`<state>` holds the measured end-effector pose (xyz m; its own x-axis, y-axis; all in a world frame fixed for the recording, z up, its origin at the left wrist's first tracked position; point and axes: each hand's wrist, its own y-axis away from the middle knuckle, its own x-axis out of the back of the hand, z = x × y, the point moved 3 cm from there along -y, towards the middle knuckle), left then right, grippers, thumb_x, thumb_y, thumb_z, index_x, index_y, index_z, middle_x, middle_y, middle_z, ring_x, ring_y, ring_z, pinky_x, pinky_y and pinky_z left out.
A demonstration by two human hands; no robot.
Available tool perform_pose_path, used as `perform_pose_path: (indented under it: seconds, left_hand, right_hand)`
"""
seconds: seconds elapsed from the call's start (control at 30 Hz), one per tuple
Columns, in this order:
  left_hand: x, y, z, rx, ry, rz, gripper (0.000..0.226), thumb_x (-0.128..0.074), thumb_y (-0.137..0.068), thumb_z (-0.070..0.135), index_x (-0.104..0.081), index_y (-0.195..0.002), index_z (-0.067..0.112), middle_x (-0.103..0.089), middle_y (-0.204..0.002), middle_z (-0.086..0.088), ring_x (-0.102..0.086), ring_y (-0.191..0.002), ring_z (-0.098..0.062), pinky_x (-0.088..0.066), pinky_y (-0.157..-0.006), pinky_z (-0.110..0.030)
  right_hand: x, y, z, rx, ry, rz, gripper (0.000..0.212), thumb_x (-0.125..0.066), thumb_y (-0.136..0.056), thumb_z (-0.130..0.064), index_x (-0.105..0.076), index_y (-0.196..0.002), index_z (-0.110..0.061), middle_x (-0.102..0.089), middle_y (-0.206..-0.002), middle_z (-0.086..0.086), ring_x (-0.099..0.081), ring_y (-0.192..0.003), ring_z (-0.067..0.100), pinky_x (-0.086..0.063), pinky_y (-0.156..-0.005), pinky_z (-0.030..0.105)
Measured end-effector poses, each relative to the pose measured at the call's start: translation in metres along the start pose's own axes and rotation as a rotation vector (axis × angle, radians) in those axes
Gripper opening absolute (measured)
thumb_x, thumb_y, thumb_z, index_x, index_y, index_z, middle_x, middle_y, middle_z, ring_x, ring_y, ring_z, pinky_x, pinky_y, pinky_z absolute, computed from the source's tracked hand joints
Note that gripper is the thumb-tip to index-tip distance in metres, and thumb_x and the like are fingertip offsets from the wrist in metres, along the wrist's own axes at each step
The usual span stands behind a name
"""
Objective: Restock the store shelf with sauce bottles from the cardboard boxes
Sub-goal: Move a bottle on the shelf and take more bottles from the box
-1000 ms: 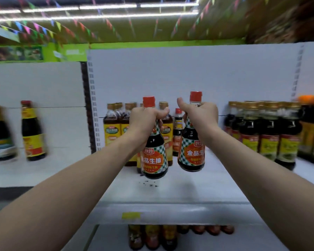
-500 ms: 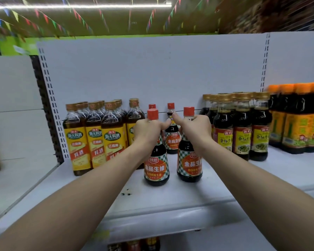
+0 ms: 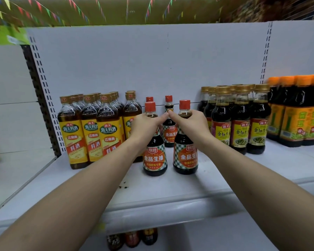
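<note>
Bottles of cooking wine (image 3: 91, 134) with gold caps and yellow labels stand in a tight cluster at the left of the white shelf (image 3: 170, 194), close to the perforated upright.

Just right of them, the left hand (image 3: 145, 125) wraps its fingers round the neck and shoulder of the left sauce bottle (image 3: 154, 156), a dark bottle with a red cap and a checked label. This bottle stands upright, its base on the shelf board near the middle. A few dark specks (image 3: 123, 187) lie on the board in front of it.

Behind, two more red-capped bottles (image 3: 169, 122) stand near the back panel; one shows between the two hands, and the other is mostly hidden behind the left hand.

The right hand (image 3: 190, 124) grips the neck of the right sauce bottle (image 3: 185, 156) in the same way. That bottle is upright on the shelf just beside the left one, with a narrow gap between them. The two thumbs reach toward each other, and I cannot tell whether they touch.

Further right stands a group of gold-capped dark bottles (image 3: 239, 124), then orange-capped bottles (image 3: 297, 115) at the edge.
</note>
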<state>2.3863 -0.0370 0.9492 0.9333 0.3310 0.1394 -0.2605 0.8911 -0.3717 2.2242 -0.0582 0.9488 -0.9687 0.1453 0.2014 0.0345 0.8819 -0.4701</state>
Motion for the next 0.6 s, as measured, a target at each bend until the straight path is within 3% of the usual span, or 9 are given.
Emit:
perform_pose_path:
  seconds: [0.07, 0.13, 0.2, 0.3, 0.37, 0.5, 0.6]
  left_hand:
    - [0.009, 0.002, 0.002, 0.014, -0.031, -0.063, 0.054, -0.088, -0.073, 0.054, -0.071, -0.112, 0.02, -0.078, -0.104, 0.002, -0.074, -0.1, -0.023, -0.058, -0.095, -0.052]
    - [0.023, 0.008, 0.007, -0.056, -0.151, -0.025, 0.079, -0.089, -0.073, 0.053, -0.055, -0.139, 0.025, -0.067, -0.128, 0.004, -0.065, -0.115, -0.019, -0.054, -0.101, -0.046]
    - [0.038, 0.018, 0.014, -0.24, -0.372, 0.075, 0.095, -0.088, -0.076, 0.047, -0.037, -0.153, 0.029, -0.053, -0.144, 0.002, -0.054, -0.127, -0.019, -0.049, -0.105, -0.043]
    - [0.046, 0.038, 0.025, -0.548, -0.703, 0.086, 0.112, -0.091, -0.073, 0.042, -0.022, -0.161, 0.03, -0.03, -0.162, -0.002, -0.03, -0.147, -0.024, -0.033, -0.12, -0.046]
    - [0.045, 0.045, 0.021, -0.61, -0.922, 0.02, 0.128, -0.093, -0.067, 0.047, -0.009, -0.163, 0.033, -0.006, -0.168, 0.0, -0.01, -0.155, -0.028, -0.026, -0.123, -0.049]
    - [0.041, 0.058, -0.002, -0.591, -1.213, -0.149, 0.144, -0.094, -0.065, 0.048, 0.012, -0.162, 0.038, 0.028, -0.166, 0.009, 0.02, -0.156, -0.022, -0.019, -0.124, -0.046]
    - [0.041, 0.064, -0.013, -0.577, -1.215, -0.24, 0.137, -0.092, -0.07, 0.045, 0.008, -0.163, 0.04, 0.038, -0.162, 0.017, 0.025, -0.155, -0.016, -0.035, -0.117, -0.038]
  right_hand:
    - [0.007, 0.006, 0.005, -0.023, -0.025, -0.088, 0.028, -0.08, -0.084, -0.051, -0.068, -0.097, -0.029, -0.076, -0.095, -0.007, -0.072, -0.091, 0.013, -0.06, -0.085, 0.04]
    - [0.017, 0.015, 0.013, -0.003, 0.046, -0.126, 0.063, -0.084, -0.077, -0.054, -0.053, -0.127, -0.031, -0.067, -0.116, -0.005, -0.068, -0.105, 0.014, -0.057, -0.095, 0.043]
    - [0.026, 0.025, 0.02, 0.108, 0.215, -0.135, 0.102, -0.088, -0.066, -0.057, -0.032, -0.148, -0.036, -0.054, -0.134, -0.001, -0.058, -0.119, 0.019, -0.052, -0.101, 0.044]
    - [0.03, 0.04, 0.03, 0.191, 0.373, -0.223, 0.133, -0.096, -0.053, -0.052, -0.011, -0.156, -0.047, -0.042, -0.145, -0.001, -0.05, -0.131, 0.021, -0.048, -0.107, 0.047]
    - [0.028, 0.048, 0.035, 0.124, 0.429, -0.265, 0.144, -0.1, -0.048, -0.048, -0.006, -0.157, -0.047, -0.041, -0.151, 0.0, -0.048, -0.137, 0.023, -0.045, -0.112, 0.048]
    - [0.026, 0.06, 0.043, 0.092, 0.532, -0.279, 0.135, -0.102, -0.051, -0.03, -0.017, -0.155, -0.036, -0.048, -0.145, 0.002, -0.049, -0.135, 0.023, -0.044, -0.112, 0.043]
    - [0.027, 0.066, 0.044, 0.059, 0.449, -0.262, 0.118, -0.098, -0.062, -0.021, -0.025, -0.154, -0.027, -0.054, -0.142, 0.001, -0.055, -0.128, 0.022, -0.047, -0.107, 0.04]
